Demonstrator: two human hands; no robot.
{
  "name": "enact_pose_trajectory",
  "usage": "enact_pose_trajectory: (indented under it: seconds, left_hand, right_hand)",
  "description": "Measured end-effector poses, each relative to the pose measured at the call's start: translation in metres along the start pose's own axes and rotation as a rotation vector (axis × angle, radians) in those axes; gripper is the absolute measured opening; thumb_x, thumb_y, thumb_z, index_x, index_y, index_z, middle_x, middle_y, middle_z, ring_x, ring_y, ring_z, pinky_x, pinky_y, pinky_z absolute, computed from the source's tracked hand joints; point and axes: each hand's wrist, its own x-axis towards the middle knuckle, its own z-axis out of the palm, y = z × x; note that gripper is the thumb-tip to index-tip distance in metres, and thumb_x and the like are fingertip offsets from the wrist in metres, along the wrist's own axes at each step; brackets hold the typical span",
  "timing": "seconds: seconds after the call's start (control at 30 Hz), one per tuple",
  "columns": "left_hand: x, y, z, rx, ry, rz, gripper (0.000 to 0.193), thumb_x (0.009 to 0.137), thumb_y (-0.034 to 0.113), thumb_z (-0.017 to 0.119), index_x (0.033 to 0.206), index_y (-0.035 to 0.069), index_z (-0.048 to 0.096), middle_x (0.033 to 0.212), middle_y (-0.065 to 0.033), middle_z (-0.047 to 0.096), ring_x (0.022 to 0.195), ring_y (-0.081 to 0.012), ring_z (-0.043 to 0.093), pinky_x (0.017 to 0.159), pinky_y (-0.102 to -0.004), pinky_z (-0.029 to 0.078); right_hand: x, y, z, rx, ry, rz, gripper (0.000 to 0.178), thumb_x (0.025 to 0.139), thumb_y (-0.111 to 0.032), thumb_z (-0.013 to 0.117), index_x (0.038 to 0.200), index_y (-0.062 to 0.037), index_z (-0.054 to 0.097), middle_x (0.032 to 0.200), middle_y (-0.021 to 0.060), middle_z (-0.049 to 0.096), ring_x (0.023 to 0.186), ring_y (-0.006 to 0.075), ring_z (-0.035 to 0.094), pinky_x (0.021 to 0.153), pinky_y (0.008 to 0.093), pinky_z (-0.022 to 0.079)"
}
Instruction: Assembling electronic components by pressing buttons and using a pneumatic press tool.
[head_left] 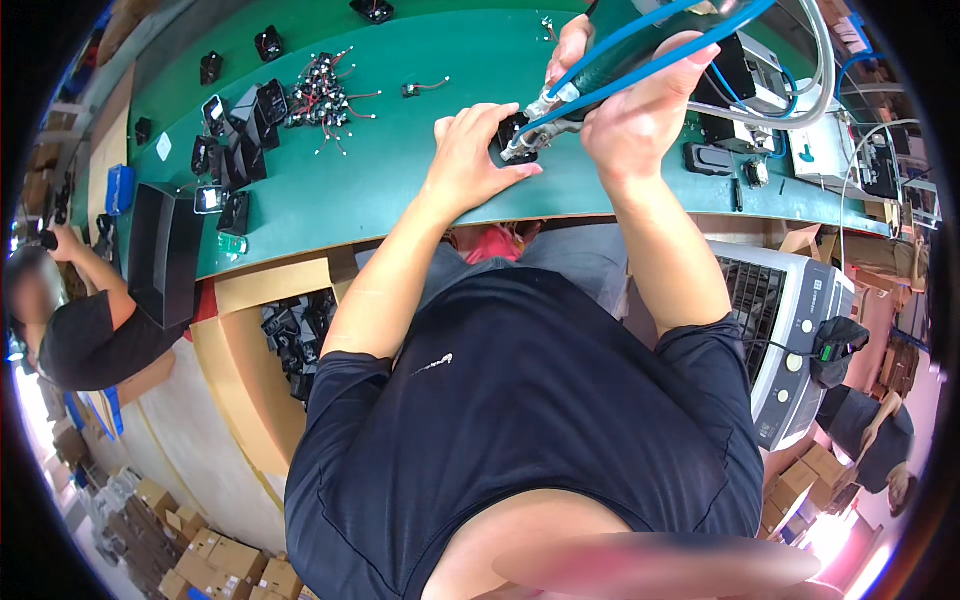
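One small black housing (508, 128) sits at the near-middle of the green table (390, 175), between the person's two hands. Left hand (462, 155) comes at it from the left; its grip is curled round the housing, fingers on the far side, thumb on the near side. Right hand (632, 125) has its grip wrapped round a dark-bodied tool (622, 62), thumb lying along the right side. Tool slants down leftward, its metal front end at the housing; whether the tip touches is too small to tell. Blue hoses (650, 84) run along the tool to the far right. Left on table: a heap of small wired parts (320, 92), one lone wired part (411, 90) to its right, and a cluster of black housings (243, 150) to its left. Black bin (163, 255) at the left edge. Right on table: dark grey case (708, 158). Below, near left, open carton (250, 390) with black pieces (300, 335) inside; near right, grey appliance (785, 335) with a grille. Far left, a co-worker (80, 335) in dark clothing.
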Motion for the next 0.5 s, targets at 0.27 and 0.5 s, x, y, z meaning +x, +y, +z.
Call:
enact_pose_trajectory:
  seconds: [0.27, 0.5]
  left_hand:
    - [0.0, 0.0, -0.001, 0.012, 0.001, 0.012, 0.085, 0.064, 0.042, 0.094, 0.136, 0.012, 0.059, 0.123, -0.0072, 0.064, 0.118, -0.0276, 0.06, 0.098, -0.0417, 0.036]
    - [0.001, 0.001, -0.001, 0.007, -0.001, 0.005, 0.084, 0.064, 0.041, 0.094, 0.136, 0.012, 0.06, 0.123, -0.0075, 0.064, 0.116, -0.0278, 0.06, 0.098, -0.0418, 0.036]
  right_hand:
    - [-0.002, 0.001, -0.003, -0.018, -0.039, -0.03, 0.089, 0.094, -0.087, 0.015, 0.109, -0.0053, 0.048, 0.087, 0.0139, 0.061, 0.074, 0.0231, 0.061, 0.068, 0.0324, 0.052]
    - [0.002, -0.004, 0.009, 0.137, -0.046, -0.049, 0.077, 0.102, -0.07, 0.041, 0.131, 0.001, 0.052, 0.113, 0.013, 0.063, 0.072, 0.0177, 0.063, 0.056, 0.0291, 0.053]
